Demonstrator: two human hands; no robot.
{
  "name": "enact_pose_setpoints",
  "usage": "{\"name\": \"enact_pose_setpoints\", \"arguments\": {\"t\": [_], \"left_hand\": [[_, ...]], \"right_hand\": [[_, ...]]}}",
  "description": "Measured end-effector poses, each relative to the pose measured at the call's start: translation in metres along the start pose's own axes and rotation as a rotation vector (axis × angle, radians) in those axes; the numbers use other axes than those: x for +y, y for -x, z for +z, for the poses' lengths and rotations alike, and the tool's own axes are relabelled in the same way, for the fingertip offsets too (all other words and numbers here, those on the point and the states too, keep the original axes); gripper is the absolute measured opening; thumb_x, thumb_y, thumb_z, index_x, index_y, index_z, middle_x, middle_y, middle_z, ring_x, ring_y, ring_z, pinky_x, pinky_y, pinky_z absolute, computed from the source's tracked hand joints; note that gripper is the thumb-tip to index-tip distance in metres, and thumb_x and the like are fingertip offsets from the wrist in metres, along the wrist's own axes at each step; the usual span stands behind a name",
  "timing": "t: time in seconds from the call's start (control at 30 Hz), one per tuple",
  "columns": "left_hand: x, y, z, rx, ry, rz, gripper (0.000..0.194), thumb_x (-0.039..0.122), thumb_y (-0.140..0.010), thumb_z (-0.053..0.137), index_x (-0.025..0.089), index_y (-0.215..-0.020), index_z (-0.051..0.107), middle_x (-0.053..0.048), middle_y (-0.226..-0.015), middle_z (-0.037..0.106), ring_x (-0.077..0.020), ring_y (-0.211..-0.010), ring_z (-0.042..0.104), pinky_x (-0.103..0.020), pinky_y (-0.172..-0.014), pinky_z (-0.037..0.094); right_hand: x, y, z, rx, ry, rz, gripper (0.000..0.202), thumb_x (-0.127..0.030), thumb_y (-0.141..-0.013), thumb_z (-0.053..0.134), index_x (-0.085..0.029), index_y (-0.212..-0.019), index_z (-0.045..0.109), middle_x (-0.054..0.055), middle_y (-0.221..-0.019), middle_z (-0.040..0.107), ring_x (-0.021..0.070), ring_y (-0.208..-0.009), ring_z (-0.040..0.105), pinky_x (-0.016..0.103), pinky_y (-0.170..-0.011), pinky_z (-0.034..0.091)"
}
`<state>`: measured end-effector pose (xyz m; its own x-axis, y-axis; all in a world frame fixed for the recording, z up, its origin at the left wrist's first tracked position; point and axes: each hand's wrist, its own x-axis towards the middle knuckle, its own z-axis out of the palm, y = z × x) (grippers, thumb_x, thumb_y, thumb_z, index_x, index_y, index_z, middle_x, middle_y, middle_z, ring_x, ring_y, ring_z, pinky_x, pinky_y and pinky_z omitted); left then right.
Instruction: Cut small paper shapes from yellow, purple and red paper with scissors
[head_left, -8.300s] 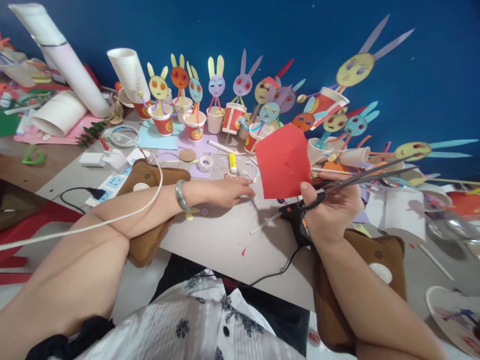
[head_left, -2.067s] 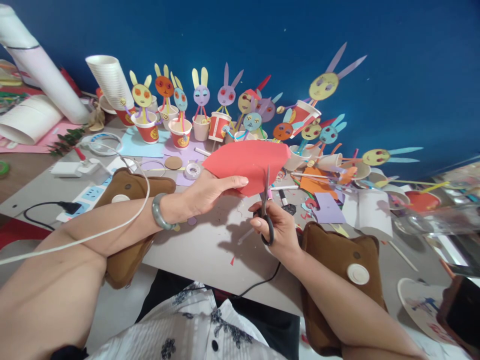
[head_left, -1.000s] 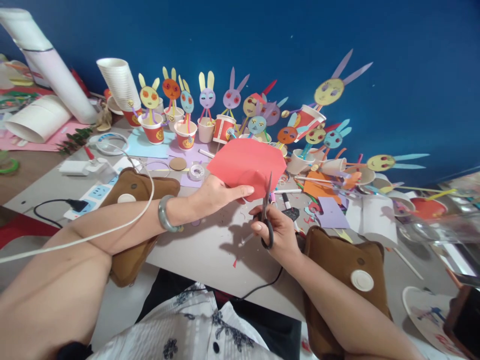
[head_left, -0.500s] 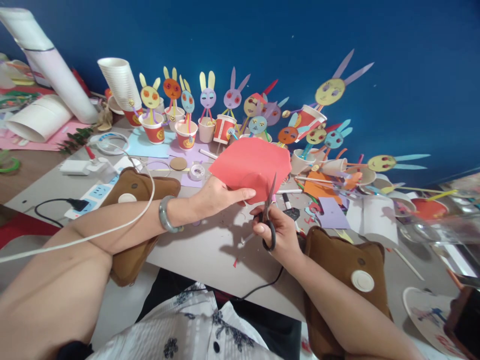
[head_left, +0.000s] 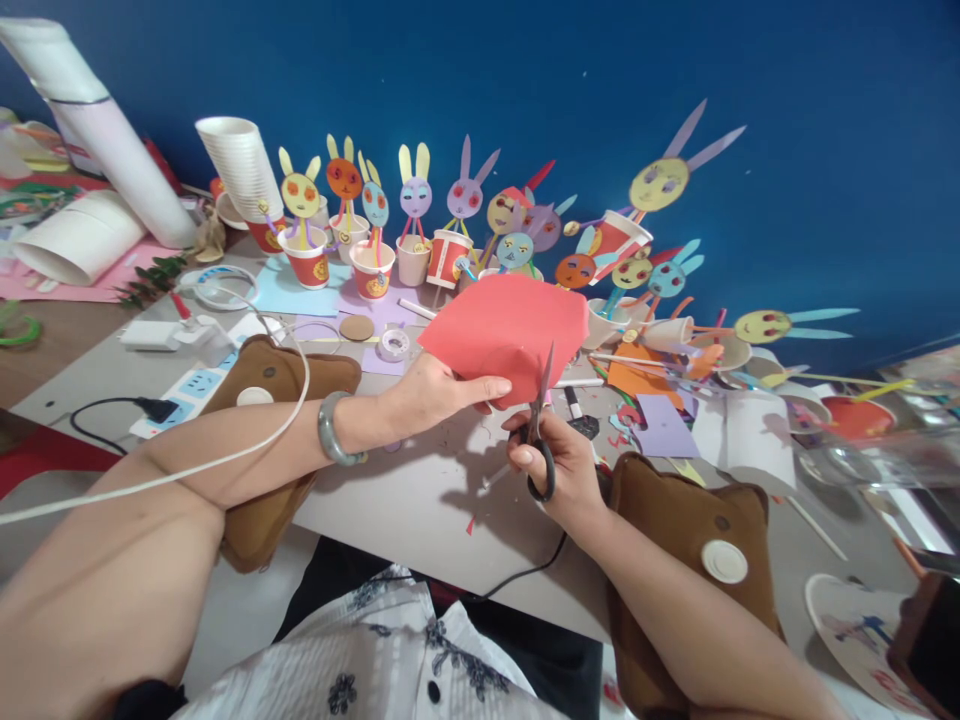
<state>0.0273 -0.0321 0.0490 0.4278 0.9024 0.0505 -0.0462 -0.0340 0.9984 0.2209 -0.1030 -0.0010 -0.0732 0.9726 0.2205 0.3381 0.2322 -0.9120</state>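
A sheet of red paper (head_left: 502,325) is pinched along its lower left edge by my left hand (head_left: 442,393), thumb on top and fingers underneath. My right hand (head_left: 559,465) holds black-handled scissors (head_left: 541,465), with fingers through the loops. The blades point up and away from me at the paper's lower right part, where a cut edge shows. A faint curved line runs across the paper near my left thumb. Below the hands, a small red scrap (head_left: 470,525) lies on the grey table (head_left: 420,520).
Paper cups with rabbit figures (head_left: 307,262) line the blue wall. Brown cushions (head_left: 690,560) lie under both forearms. A white cable (head_left: 292,400) crosses over my left arm. A power strip (head_left: 196,385), a tape roll (head_left: 394,344) and a stack of cups (head_left: 236,165) stand to the left.
The red paper's right side has shifted slightly to the right. The scissors and my right hand have moved very slightly; my left hand keeps its hold.
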Motion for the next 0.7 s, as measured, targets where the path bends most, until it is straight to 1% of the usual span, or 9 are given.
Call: {"name": "enact_pose_setpoints", "arguments": {"t": [0.17, 0.3, 0.5, 0.7], "left_hand": [[-0.0019, 0.0001, -0.001, 0.004, -0.033, -0.01, 0.021, 0.033, -0.077, 0.076, 0.014, -0.074, 0.066, -0.005, -0.079, 0.074, -0.0153, -0.069, 0.069, -0.024, -0.061, 0.058], [-0.003, 0.0, -0.0009, 0.005, -0.025, -0.017, 0.021, 0.034, -0.077, 0.076, 0.014, -0.082, 0.069, -0.006, -0.084, 0.076, -0.0162, -0.071, 0.07, -0.027, -0.065, 0.059], [-0.0011, -0.0001, -0.0023, -0.027, -0.03, 0.003, 0.024, 0.034, -0.077, 0.074, 0.014, -0.091, 0.071, -0.006, -0.09, 0.077, -0.0174, -0.078, 0.072, -0.029, -0.073, 0.061], [0.0025, 0.0007, -0.0025, -0.014, -0.022, 0.011, 0.021, 0.032, -0.077, 0.075, 0.015, -0.089, 0.07, -0.005, -0.089, 0.077, -0.0166, -0.079, 0.071, -0.028, -0.075, 0.061]], "right_hand": [[-0.0006, 0.0001, 0.0, 0.008, 0.009, 0.009, 0.05, -0.069, -0.078, 0.072, -0.02, -0.088, 0.067, -0.002, -0.062, 0.058, 0.0135, -0.057, 0.052, 0.027, -0.053, 0.04], [0.0, 0.0012, -0.0009, 0.015, 0.012, 0.012, 0.049, -0.069, -0.078, 0.072, -0.02, -0.087, 0.067, -0.001, -0.063, 0.058, 0.0138, -0.057, 0.052, 0.027, -0.053, 0.039], [-0.0011, 0.0011, -0.0016, 0.018, 0.023, 0.013, 0.048, -0.067, -0.077, 0.073, -0.02, -0.087, 0.067, -0.002, -0.062, 0.057, 0.0136, -0.057, 0.052, 0.027, -0.054, 0.04], [-0.0026, 0.001, -0.0017, 0.02, 0.032, 0.022, 0.049, -0.068, -0.077, 0.073, -0.02, -0.086, 0.067, -0.002, -0.062, 0.057, 0.0136, -0.056, 0.051, 0.027, -0.053, 0.039]]}}
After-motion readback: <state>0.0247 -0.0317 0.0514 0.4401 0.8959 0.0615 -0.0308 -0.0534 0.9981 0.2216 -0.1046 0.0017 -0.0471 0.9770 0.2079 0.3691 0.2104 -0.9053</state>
